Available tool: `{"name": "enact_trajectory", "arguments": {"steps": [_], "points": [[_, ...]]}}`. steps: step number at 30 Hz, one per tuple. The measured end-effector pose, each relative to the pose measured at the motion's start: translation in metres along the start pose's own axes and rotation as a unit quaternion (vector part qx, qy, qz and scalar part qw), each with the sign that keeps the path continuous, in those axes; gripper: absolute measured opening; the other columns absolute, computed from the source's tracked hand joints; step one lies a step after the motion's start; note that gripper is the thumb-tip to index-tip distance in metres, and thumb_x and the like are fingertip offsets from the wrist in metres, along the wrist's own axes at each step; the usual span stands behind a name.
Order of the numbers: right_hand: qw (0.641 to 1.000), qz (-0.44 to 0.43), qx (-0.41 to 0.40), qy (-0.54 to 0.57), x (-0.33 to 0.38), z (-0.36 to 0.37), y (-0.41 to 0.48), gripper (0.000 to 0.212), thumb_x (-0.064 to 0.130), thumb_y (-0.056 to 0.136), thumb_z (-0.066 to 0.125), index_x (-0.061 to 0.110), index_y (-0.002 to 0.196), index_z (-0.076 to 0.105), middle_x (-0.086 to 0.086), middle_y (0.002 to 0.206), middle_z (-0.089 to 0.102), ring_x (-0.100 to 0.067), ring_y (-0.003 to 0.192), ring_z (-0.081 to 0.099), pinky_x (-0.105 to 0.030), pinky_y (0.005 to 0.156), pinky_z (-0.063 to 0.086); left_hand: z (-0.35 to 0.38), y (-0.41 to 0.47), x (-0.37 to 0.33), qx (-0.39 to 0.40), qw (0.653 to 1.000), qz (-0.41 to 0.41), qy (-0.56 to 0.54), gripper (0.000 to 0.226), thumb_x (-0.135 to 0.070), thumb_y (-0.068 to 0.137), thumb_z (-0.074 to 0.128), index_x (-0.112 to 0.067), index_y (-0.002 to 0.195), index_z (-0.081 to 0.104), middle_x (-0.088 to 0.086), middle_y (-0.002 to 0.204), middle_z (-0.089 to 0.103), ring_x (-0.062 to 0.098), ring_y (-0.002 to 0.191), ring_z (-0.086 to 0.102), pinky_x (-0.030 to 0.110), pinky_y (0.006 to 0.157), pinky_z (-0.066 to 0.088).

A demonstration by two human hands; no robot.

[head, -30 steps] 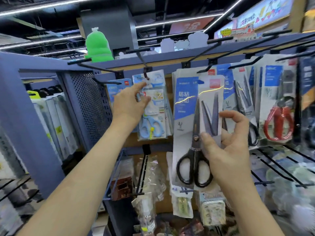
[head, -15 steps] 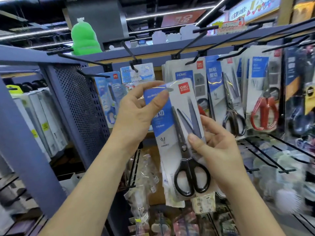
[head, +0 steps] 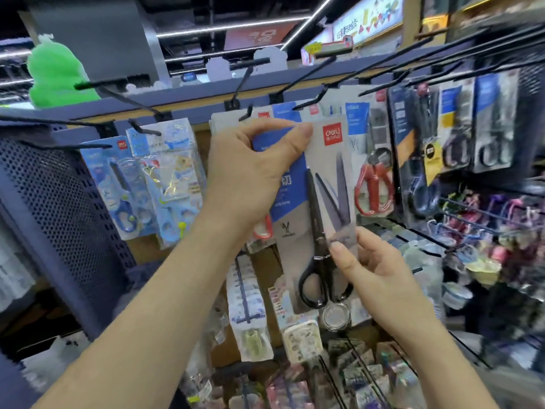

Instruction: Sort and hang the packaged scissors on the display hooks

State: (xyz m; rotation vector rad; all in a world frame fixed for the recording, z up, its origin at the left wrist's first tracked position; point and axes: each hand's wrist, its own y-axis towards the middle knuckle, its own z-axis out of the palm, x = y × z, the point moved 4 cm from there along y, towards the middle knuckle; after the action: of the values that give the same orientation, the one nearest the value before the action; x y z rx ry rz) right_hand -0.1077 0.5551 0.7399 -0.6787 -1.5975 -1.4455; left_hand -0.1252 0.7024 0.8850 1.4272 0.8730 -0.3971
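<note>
Scissors pack (head: 327, 160) is held up in front of the rack between both hands. Left hand (head: 247, 178) pinches the top, thumb across the blue label. Right hand (head: 377, 273) pinches the lower right edge, beside the black handles. Top edge sits just below a black hook (head: 246, 113).

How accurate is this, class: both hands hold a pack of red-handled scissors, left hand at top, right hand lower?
Wrong colour: the head view shows black handles on the pack of scissors, with the left hand at top and the right hand lower.
</note>
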Motion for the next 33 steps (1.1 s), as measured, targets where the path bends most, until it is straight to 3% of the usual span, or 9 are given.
{"name": "enact_trajectory", "arguments": {"steps": [7,12,16,18,23,26,28,31,33], "points": [[0.993,-0.05,-0.105,-0.018,0.022,-0.032,0.022,0.039,0.039,0.093,0.053,0.001,0.086,0.056,-0.023,0.076,0.052,-0.032,0.068,0.05,-0.047,0.065,0.044,0.04,0.042,-0.008,-0.05,0.992,0.072,0.096,0.007,-0.025,0.085,0.076,-0.02,0.088,0.072,-0.005,0.088,0.074,0.009,0.083,0.071,0.035,0.077,0.06],[0.992,-0.052,-0.11,-0.016,0.028,-0.035,0.04,0.048,0.04,0.092,0.052,-0.007,0.092,0.055,-0.032,0.086,0.054,-0.042,0.074,0.052,-0.054,0.069,0.047,0.049,0.064,-0.004,-0.086,0.968,0.125,0.202,0.008,-0.027,0.088,0.071,-0.02,0.093,0.072,-0.021,0.082,0.064,-0.005,0.08,0.061,0.011,0.077,0.048],[0.994,-0.031,-0.102,0.013,0.023,-0.036,0.049,0.044,0.041,0.089,0.053,-0.003,0.09,0.058,-0.031,0.086,0.057,-0.03,0.071,0.052,-0.044,0.068,0.045,0.053,0.072,0.003,-0.067,0.97,0.076,0.22,0.009,-0.029,0.093,0.066,-0.021,0.094,0.069,-0.021,0.079,0.061,-0.012,0.072,0.056,0.003,0.066,0.041],[0.995,-0.018,-0.093,0.02,0.019,-0.035,0.05,0.042,0.041,0.089,0.053,0.0,0.09,0.061,-0.029,0.086,0.06,-0.032,0.073,0.055,-0.051,0.07,0.05,0.053,0.075,0.003,-0.048,0.977,0.05,0.204,0.009,-0.028,0.095,0.064,-0.02,0.092,0.068,-0.019,0.078,0.063,-0.015,0.067,0.056,0.002,0.062,0.042],[0.996,0.022,-0.086,0.03,0.011,-0.037,0.056,0.044,0.045,0.087,0.055,0.001,0.091,0.06,-0.034,0.092,0.058,-0.032,0.077,0.056,-0.062,0.082,0.05,0.054,0.078,0.001,-0.029,0.989,-0.044,0.136,0.018,-0.017,0.098,0.058,-0.018,0.086,0.07,-0.001,0.076,0.066,0.009,0.066,0.056,0.023,0.065,0.048],[0.996,0.035,-0.079,0.029,0.006,-0.036,0.061,0.037,0.043,0.088,0.056,0.007,0.09,0.064,-0.033,0.096,0.062,-0.034,0.075,0.057,-0.053,0.074,0.052,0.052,0.072,0.007,-0.005,0.987,-0.072,0.147,0.027,-0.004,0.1,0.045,-0.017,0.112,0.067,0.008,0.105,0.068,0.023,0.081,0.059,0.031,0.07,0.049],[0.997,0.031,-0.071,0.021,0.004,-0.036,0.063,0.03,0.038,0.095,0.057,0.009,0.091,0.065,-0.032,0.097,0.063,-0.036,0.078,0.061,-0.047,0.076,0.052,0.051,0.061,0.012,0.023,0.975,-0.043,0.219,0.038,-0.004,0.097,0.05,-0.02,0.131,0.053,0.0,0.129,0.058,0.02,0.097,0.061,0.02,0.076,0.051],[0.999,0.043,-0.017,-0.003,0.0,-0.039,0.063,0.012,0.036,0.097,0.061,0.029,0.106,0.064,-0.008,0.096,0.074,-0.019,0.092,0.071,-0.037,0.079,0.059,0.048,0.051,0.014,-0.012,0.959,0.024,0.28,0.045,-0.009,0.089,0.067,-0.022,0.127,0.046,-0.011,0.118,0.052,0.004,0.093,0.057,0.009,0.073,0.047],[0.997,0.054,0.026,-0.056,-0.001,-0.041,0.057,0.05,0.04,0.088,0.071,0.052,0.128,0.044,0.009,0.102,0.072,-0.001,0.095,0.067,-0.021,0.077,0.054,0.044,0.053,0.018,-0.054,0.946,0.037,0.319,0.042,-0.017,0.087,0.072,-0.023,0.12,0.047,-0.008,0.106,0.055,0.013,0.087,0.057,0.024,0.07,0.047]]}}
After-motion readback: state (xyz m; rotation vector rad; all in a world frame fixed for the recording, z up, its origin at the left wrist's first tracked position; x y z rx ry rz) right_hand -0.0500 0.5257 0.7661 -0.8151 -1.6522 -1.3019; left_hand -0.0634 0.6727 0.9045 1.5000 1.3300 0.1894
